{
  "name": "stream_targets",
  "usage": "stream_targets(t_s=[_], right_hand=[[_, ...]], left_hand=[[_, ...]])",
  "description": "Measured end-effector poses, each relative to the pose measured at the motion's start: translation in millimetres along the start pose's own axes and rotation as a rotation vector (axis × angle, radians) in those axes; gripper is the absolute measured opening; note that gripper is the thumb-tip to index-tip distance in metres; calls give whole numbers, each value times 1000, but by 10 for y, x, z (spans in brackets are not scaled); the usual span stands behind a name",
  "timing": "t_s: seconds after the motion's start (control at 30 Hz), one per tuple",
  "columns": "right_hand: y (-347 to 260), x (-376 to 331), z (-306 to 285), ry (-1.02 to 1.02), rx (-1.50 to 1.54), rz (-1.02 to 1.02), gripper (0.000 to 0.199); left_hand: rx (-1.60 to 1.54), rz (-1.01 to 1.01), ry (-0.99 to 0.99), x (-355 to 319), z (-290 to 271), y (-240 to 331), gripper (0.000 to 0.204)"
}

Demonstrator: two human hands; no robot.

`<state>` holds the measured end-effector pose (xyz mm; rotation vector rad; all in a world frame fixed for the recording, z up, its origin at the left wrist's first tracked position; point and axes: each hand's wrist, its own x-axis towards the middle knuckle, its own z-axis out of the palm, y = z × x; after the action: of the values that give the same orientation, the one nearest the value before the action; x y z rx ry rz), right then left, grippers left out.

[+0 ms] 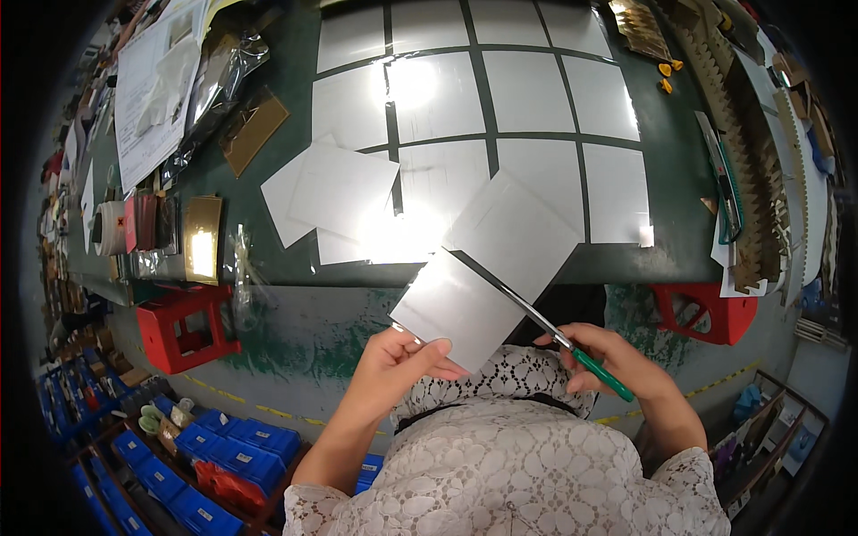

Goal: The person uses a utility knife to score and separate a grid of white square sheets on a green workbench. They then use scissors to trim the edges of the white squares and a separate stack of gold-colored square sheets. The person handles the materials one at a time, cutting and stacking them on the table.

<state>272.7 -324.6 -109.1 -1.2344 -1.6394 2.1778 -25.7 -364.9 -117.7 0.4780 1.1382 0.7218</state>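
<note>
White lace clothing (509, 456) fills the bottom of the view, with both forearms rising from it. Left hand (407, 357) grasps the near corner of a silver sheet (483, 268), thumb on top and fingers beneath. Right hand (617, 357) is closed round the green handles of the scissors (545, 322), whose blades lie along a line running across the sheet from its middle toward the right hand. Sheet is held in the air just in front of the body, off the table edge, tilted, and appears part-divided along the blade line.

Judgement: cutting is the step in hand, with the blades partway through. The next move would call for the left hand to keep the sheet taut and steady while the blades follow a straight line to the far edge; any twist of the sheet could send the cut astray.

Below the hands, at left, stand a red stool (188, 326) and blue bins (223, 447) on the floor; another red stool (706, 313) stands at right.

Beyond, the green table (295, 259) carries loose silver squares (335, 192) at its near edge and, further back, a grid of cut squares (527, 98) laid with narrow gaps between them. A gold card (203, 237) and a roll of tape (112, 228) lie at left, papers (156, 89) further back. Toothed cardboard strips (742, 134) run along the right side.
</note>
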Motion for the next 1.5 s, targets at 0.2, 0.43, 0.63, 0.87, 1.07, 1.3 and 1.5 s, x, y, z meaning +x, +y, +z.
stream_targets(t_s=[0.2,0.43,0.63,0.87,1.07,1.3,1.5], right_hand=[[-91,39,41,13,76,72,53],[-139,214,115,30,158,27,50],[-109,390,149,33,262,-20,51],[-276,514,129,-19,271,-38,63],[-20,309,116,-166,506,-194,59],[-55,-136,255,431,594,-531,70],[34,-428,345,872,619,-521,65]], left_hand=[[15,13,-45,21,-54,33,21],[34,5,-75,-3,-28,81,22],[54,-38,-187,-12,-16,62,23],[28,-31,-252,-90,-25,120,21],[142,341,-79,-205,-144,438,14],[1165,1278,134,151,514,565,30],[1366,1419,-96,378,1004,449,34]])
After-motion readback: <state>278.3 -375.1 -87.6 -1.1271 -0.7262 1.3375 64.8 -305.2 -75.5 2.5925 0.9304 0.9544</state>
